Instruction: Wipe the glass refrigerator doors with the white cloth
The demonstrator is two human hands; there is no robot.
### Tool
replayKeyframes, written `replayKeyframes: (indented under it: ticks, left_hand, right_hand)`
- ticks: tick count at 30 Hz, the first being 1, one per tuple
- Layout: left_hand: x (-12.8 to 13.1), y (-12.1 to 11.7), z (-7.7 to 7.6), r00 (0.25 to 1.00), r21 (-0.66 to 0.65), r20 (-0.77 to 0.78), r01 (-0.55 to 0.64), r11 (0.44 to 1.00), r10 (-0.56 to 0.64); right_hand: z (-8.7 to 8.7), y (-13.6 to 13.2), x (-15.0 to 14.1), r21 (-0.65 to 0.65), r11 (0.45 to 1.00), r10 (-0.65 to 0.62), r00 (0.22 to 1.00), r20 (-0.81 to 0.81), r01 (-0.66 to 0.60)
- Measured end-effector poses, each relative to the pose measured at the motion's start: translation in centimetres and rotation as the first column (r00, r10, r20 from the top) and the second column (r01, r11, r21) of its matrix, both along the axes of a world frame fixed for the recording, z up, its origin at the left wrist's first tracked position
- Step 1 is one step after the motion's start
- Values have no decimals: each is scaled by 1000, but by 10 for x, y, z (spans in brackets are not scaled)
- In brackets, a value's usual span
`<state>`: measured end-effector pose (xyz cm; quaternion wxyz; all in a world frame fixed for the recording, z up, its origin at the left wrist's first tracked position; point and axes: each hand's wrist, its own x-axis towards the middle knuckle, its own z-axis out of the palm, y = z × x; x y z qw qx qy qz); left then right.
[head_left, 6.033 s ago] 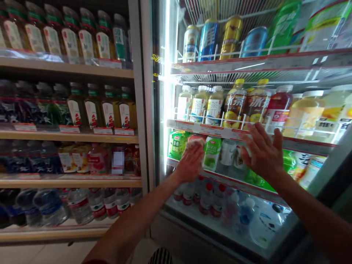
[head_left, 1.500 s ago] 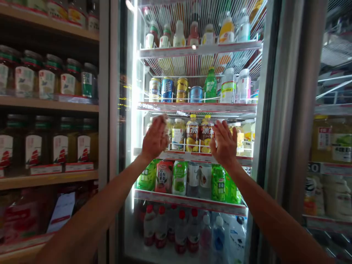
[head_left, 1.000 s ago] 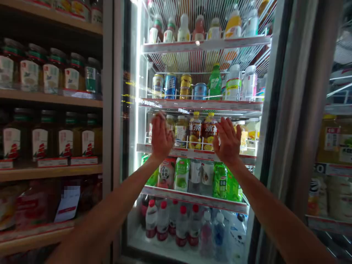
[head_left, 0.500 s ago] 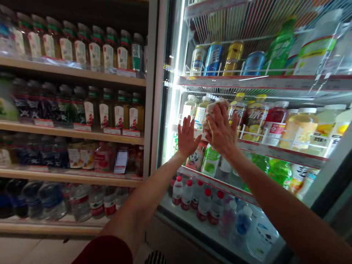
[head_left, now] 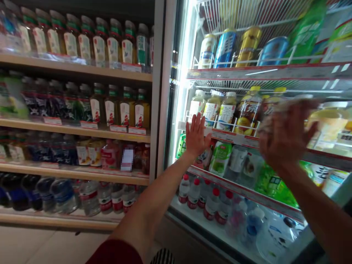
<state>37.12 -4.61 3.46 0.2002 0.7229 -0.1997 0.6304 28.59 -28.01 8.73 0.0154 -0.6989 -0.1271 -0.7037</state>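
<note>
My left hand [head_left: 197, 137] lies flat with its fingers spread against the glass door [head_left: 181, 79] of a lit drinks fridge. Further right, my right hand [head_left: 286, 135] presses a pale cloth [head_left: 271, 113] toward the same glass and is blurred by motion. Part of the cloth is hidden under its fingers. Behind the glass, tea bottles [head_left: 227, 112] stand on the middle shelf between my two hands. Green packs [head_left: 272, 183] sit on the shelf below my right hand.
To the left, wooden shelves [head_left: 82, 130] hold rows of bottles. A grey upright frame [head_left: 158, 91] separates them from the fridge. Cans [head_left: 225, 47] stand on the fridge's upper shelf, red-capped bottles [head_left: 213, 203] at its bottom. Tiled floor [head_left: 55, 245] shows below.
My right hand has swept to the right across the glass with the cloth, away from my left hand. The left hand stays flat on the door. The view has shifted slightly.
</note>
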Motion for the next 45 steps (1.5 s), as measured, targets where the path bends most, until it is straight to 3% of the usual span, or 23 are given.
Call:
replayKeyframes:
  ticks: [1,3,6,9,11,13,15,16,17,19,21,23,25,27,29,31,34,36,37,39,42,43,45]
  left_hand:
    - [1,1,0,1000,3,10,-8,1000,8]
    - [3,2,-1,999,4,37,-7,1000,7]
    - [4,0,-1,997,-10,79,18,1000,-17]
    - [6,-2,0,993,-17,115,35,999,-33]
    - [6,-2,0,992,-21,120,44,999,-41]
    - [4,-2,2,993,-16,110,55,998,-53]
    - [3,-2,2,993,-15,96,64,998,-62]
    - [2,-3,2,994,-16,93,65,998,-63]
    - [1,-3,2,994,-21,93,65,998,-63]
    - [1,-5,2,993,-38,100,69,997,-65]
    - [2,-6,2,992,-48,110,72,996,-67]
    - [3,-6,2,991,-49,115,71,996,-65]
    - [2,-6,3,991,-40,119,71,997,-66]
    - [1,-6,2,991,-35,116,73,997,-69]
    - [-2,-10,-2,991,-30,117,73,997,-70]
    - [-4,-18,-11,989,16,124,78,997,-80]
    - [-6,-31,-25,987,71,138,76,995,-85]
    - [-6,-37,-32,989,52,135,62,997,-68]
    - [-6,-38,-33,990,39,128,56,998,-60]
    - [-6,-39,-34,991,31,116,56,998,-59]
    - [-7,-38,-32,993,33,105,56,998,-59]
    - [-8,-38,-32,993,39,106,55,998,-58]
    - [-8,-38,-32,993,44,109,51,998,-55]
  right_hand:
    - [-7,7,2,-188,982,5,998,-59,-16]
    - [-14,-6,4,-328,944,-55,992,-112,16]
    - [-1,-69,-2,47,979,-203,978,43,201]
    - [17,-100,-14,398,885,-327,931,160,242]
    - [16,-75,-13,316,916,-302,943,138,247]
    - [6,-33,-6,74,968,-247,965,87,241]
    - [-8,-5,-3,-206,959,-200,980,-13,193]
    - [-12,-3,-4,-239,954,-191,981,-26,180]
    - [-15,-10,-6,-222,958,-189,982,-15,182]
    - [-13,-40,-13,-8,978,-209,974,88,211]
    - [-5,-68,-16,255,945,-259,944,205,204]
    - [-1,-68,-13,353,916,-281,932,227,190]
    - [-5,-39,-7,233,950,-244,960,135,209]
    - [-17,-4,-2,-57,980,-189,982,-20,188]
    - [-27,10,-4,-259,957,-169,978,-122,133]
    - [-29,-5,-11,-205,967,-176,979,-101,152]
    - [-23,-52,-20,190,952,-252,967,44,240]
    - [-24,-63,-21,323,913,-286,956,69,250]
    - [-28,-58,-19,301,921,-278,959,58,248]
    - [-43,-35,-14,71,971,-227,974,-8,227]
    - [-65,-12,-14,-308,941,-180,976,-119,136]
    - [-68,-16,-16,-315,940,-177,976,-123,131]
    - [-65,-40,-22,-118,977,-187,980,-62,179]
